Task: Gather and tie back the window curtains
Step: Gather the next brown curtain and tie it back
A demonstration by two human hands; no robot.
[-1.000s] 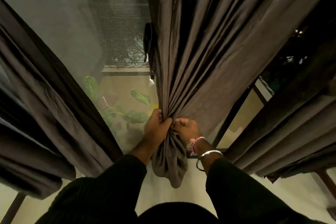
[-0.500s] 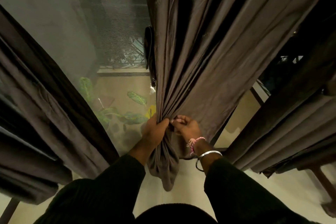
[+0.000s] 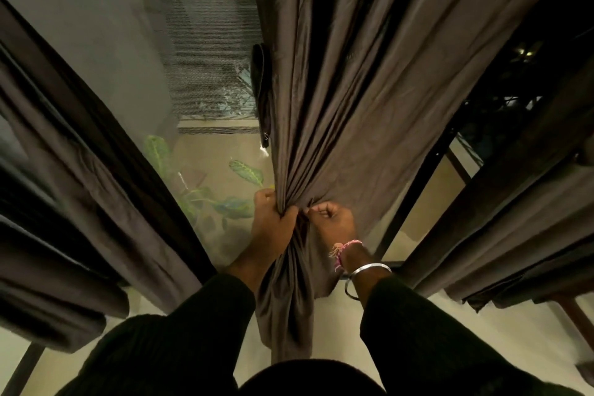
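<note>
A dark brown middle curtain (image 3: 347, 100) hangs in front of the window and is bunched into tight folds at its lower part. My left hand (image 3: 273, 222) grips the gathered folds from the left side. My right hand (image 3: 331, 222), with a thread band and a metal bangle on the wrist, holds the same bunch from the right, its fingers curled into the cloth. Below my hands the curtain's loose tail (image 3: 289, 309) hangs down. A dark tie-back strap (image 3: 262, 96) hangs at the curtain's left edge.
Another brown curtain (image 3: 80, 202) hangs at the left and a third (image 3: 514, 228) at the right. Through the window glass (image 3: 199, 74) I see a mesh screen and a leafy plant (image 3: 231, 199). A dark window frame post (image 3: 414, 196) stands right of the bunch.
The curtain's tail has dropped and hangs longer below my hands. My right hand's fingers have curled tighter into the folds; both hands stay on the bunch.
</note>
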